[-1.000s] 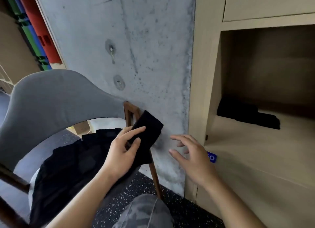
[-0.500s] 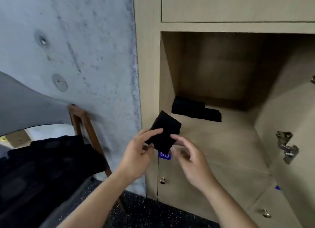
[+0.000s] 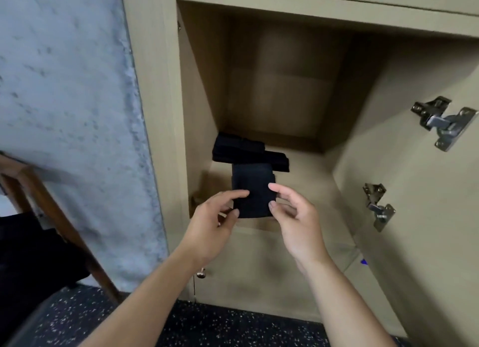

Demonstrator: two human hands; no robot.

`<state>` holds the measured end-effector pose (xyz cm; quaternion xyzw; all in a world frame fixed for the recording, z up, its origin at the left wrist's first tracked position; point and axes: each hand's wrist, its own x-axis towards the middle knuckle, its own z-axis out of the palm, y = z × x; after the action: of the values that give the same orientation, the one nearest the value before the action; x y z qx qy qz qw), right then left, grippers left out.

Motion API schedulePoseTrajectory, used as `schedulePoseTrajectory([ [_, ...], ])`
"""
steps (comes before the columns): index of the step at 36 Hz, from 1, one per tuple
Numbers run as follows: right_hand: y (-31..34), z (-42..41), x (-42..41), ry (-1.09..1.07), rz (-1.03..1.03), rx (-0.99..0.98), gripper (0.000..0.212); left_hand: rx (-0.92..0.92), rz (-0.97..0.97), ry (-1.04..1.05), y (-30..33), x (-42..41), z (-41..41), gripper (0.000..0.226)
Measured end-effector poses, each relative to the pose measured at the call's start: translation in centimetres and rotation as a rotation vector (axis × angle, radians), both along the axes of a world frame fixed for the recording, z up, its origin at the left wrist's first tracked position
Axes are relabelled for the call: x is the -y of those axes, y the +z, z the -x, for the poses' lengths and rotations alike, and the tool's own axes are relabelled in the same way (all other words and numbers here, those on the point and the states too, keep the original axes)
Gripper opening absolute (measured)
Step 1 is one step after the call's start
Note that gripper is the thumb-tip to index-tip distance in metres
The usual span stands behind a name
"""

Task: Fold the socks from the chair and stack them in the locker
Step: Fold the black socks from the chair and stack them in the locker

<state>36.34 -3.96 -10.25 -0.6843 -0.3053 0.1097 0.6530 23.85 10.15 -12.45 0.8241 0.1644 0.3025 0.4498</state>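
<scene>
Head view: I see the folded black sock (image 3: 252, 191) in the middle of the frame, held up at the mouth of the open locker (image 3: 363, 204). It looks soft and light to me, like thin cloth that bends with no push. I think it would flop open if I let one side go, so the best place to hold it is by its two side edges, low down, where the folds meet.

That is how it is held now. My left hand (image 3: 216, 222) pinches the left edge with thumb and first finger. My right hand (image 3: 295, 217) pinches the right edge the same way. The other fingers are loosely curled and hold nothing.

Just behind the sock, a bit higher in the frame, lies a small pile of dark folded socks (image 3: 243, 150) on the locker floor, by the left wall. The held sock is close to that pile but I cannot tell if it touches.

On the right side of the frame two metal hinges (image 3: 445, 123) sit on the open door. At the left edge I see a wooden chair leg (image 3: 51, 211) and dark cloth (image 3: 31, 250) by a grey wall (image 3: 64, 100).
</scene>
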Motion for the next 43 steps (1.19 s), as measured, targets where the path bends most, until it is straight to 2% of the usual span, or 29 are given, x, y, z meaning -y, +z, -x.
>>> schedulePoseTrajectory([
  [7, -1.1, -2.4, -0.2, -0.047, 0.053, -0.026, 0.039, 0.013, 0.034, -0.008, -1.6, -1.1, -3.6, 0.051],
  [17, -1.7, -6.7, -1.2, -0.102, 0.056, -0.238, 0.033, -0.038, 0.078, -0.019, -3.9, -3.5, -7.6, 0.048],
  [29, -2.2, -16.9, -4.3, -0.176, -0.004, -0.396, 0.036, 0.019, 0.123, -0.001, -6.1, -5.3, -10.4, 0.044],
  [43, -3.2, -24.7, -10.3, -0.211, 0.03, -0.397, 0.034, 0.061, 0.231, -0.082, -6.6, -6.1, -10.9, 0.044],
])
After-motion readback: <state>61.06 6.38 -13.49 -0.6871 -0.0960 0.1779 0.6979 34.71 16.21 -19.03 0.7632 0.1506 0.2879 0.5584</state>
